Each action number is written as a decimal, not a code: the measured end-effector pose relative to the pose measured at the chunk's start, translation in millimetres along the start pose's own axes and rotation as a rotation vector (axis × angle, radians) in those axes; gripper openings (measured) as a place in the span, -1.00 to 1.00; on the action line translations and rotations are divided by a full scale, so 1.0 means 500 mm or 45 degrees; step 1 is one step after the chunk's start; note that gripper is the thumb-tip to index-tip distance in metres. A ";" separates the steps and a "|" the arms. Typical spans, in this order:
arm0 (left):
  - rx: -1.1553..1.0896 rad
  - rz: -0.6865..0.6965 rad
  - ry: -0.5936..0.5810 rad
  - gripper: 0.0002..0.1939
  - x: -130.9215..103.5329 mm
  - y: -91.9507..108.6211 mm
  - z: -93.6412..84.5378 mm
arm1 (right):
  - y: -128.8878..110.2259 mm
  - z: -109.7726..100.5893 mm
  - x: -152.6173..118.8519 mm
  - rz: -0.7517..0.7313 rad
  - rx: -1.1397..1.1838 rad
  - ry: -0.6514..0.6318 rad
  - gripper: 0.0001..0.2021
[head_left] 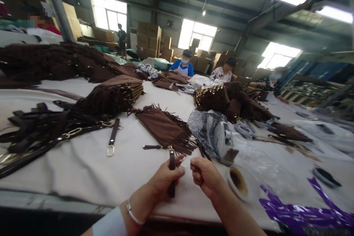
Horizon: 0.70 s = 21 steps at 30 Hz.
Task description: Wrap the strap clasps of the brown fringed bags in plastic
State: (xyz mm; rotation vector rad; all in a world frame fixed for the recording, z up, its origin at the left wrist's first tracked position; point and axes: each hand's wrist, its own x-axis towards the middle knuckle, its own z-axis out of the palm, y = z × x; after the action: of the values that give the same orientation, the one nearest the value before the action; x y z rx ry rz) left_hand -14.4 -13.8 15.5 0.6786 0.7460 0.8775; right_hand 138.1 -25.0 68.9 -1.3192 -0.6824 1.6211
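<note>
My left hand [166, 179] is closed around a short dark brown strap [172, 162] that stands upright near the table's front edge. My right hand [206, 175] is right beside it with fingers curled, pinching near the strap's top; what it pinches is too small to tell. Just beyond both hands lies a flat brown fringed pouch [163, 127] on the white tablecloth [83, 162]. A loose brown strap with a gold clasp [113, 141] lies to the left of the pouch.
Piles of brown fringed bags [110, 96] and dark straps [35, 129] cover the left. A tape dispenser [225, 142], a tape roll [239, 180], clear plastic bags [276, 155] and purple ribbon [304, 214] sit to the right. Several people work at the far side.
</note>
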 end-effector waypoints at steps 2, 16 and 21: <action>0.030 0.023 -0.005 -0.46 -0.001 -0.004 0.002 | 0.006 0.014 0.017 0.021 -0.006 -0.030 -0.69; 0.025 -0.171 -0.039 -0.62 0.004 -0.013 -0.013 | 0.007 -0.021 0.053 -0.391 -0.757 0.034 -0.72; 0.107 -0.279 -0.003 -0.55 -0.050 0.001 -0.026 | 0.016 -0.049 0.029 -0.411 -0.727 0.155 -0.70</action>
State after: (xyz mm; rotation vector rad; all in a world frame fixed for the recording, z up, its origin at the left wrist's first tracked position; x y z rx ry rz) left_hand -35.7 -32.2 15.6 0.6584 0.8417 0.6481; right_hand 158.6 -18.7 48.8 -1.5881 -1.2722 1.1115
